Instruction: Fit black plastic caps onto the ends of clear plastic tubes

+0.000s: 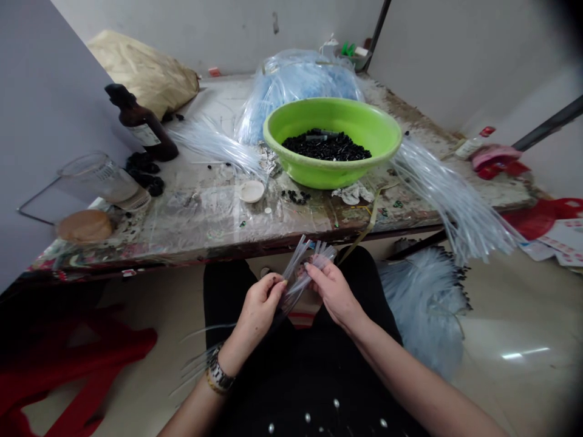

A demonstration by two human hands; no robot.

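Above my lap, my left hand (262,303) is closed around a bundle of clear plastic tubes (296,285). My right hand (331,288) pinches the same bundle nearer its upper ends, where the tubes fan apart. Loose tube ends trail out past my left wrist. Whether a small part sits between the right fingertips is hidden. Ahead on the table stands a green basin (332,176) with many small black pieces (325,145) inside. A few more black pieces (296,196) lie in front of it, beside a white round lid (251,192).
Clear tube bundles lie left (218,142) and right (460,200) of the basin; the right one overhangs the table edge. A wrapped tube pile (305,76) sits behind. At left stand a brown bottle (146,130) and a tilted glass jar (102,179). More tubes (423,303) rest below, right.
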